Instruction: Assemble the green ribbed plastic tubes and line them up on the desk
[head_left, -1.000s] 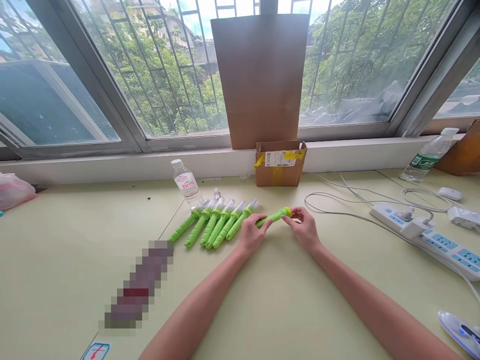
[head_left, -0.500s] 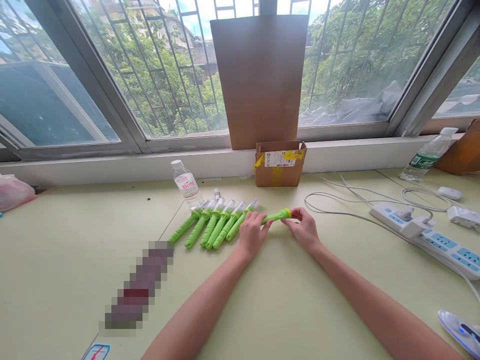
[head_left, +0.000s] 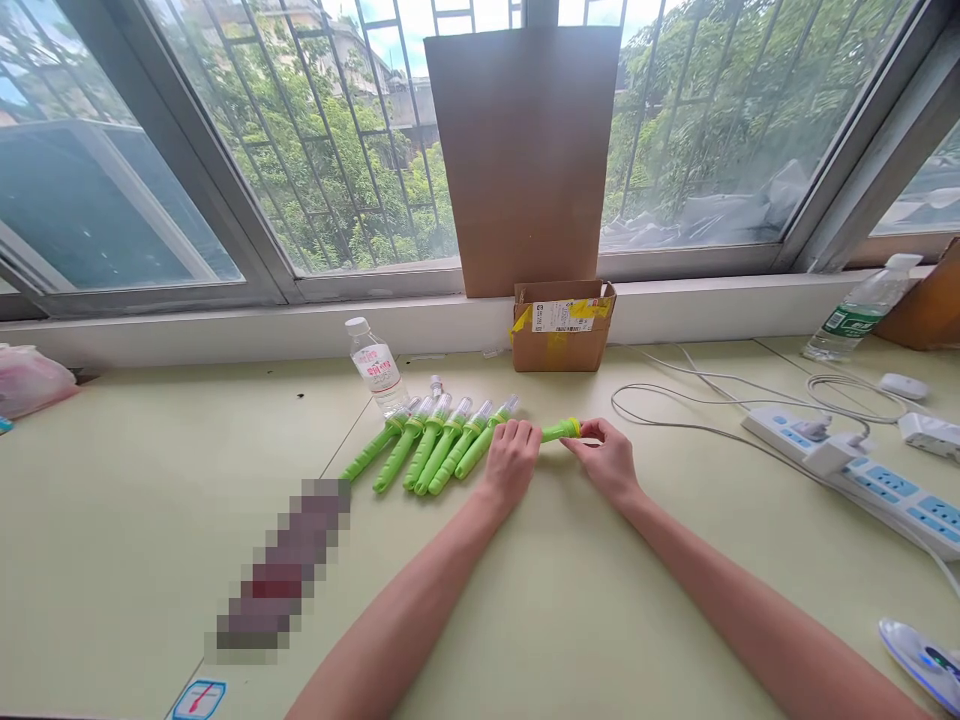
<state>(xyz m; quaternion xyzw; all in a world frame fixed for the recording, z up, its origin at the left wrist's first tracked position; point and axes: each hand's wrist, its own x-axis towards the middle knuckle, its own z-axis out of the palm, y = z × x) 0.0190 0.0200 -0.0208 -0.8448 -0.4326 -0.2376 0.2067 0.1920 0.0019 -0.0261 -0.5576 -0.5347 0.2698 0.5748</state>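
Between my two hands lies a green stick-shaped tube [head_left: 556, 431] with a yellow-green collar at its right end. My left hand [head_left: 514, 455] is wrapped round the tube's left part and hides it. The fingers of my right hand [head_left: 606, 455] pinch the collar end, and whatever is beyond the collar is covered by them. Left of my left hand, several similar green tubes [head_left: 450, 450] with clear ribbed tops lie side by side, slanting up to the right.
Behind the tubes stand a water bottle [head_left: 375, 368] and a small cardboard box [head_left: 559, 345]. A power strip [head_left: 862, 475] with white cables [head_left: 675, 425] lies to the right, near another bottle [head_left: 855, 310]. A blurred patch [head_left: 285, 565] covers something at lower left.
My left hand has turned over the tube, its thumb now tucked out of sight, and it covers more of the tube. The right hand stays at the collar end.
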